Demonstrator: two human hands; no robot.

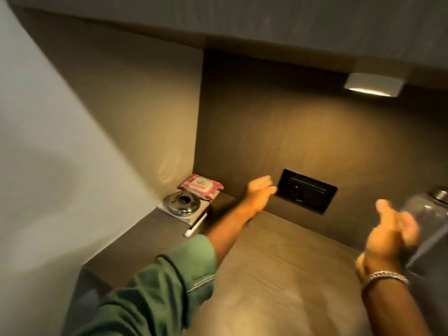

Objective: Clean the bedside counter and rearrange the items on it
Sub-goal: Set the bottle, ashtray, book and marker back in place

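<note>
Brown counter [278, 263] beneath wall lamp [373, 84]

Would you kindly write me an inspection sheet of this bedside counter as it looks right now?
Surface: brown bedside counter, mostly bare across the middle.
Job's things: pink wipes pack, round metal ashtray on a white pad, and a white pen, all grouped in the far left corner.
Clutter: nothing seen.
Grippers: left hand open, reaching toward the back wall, holding nothing; right hand against a clear bottle with a metal cap, grip blurred.
Cables: nothing seen.
Surroundings: black socket panel on the back wall; lit lamp above.
</note>
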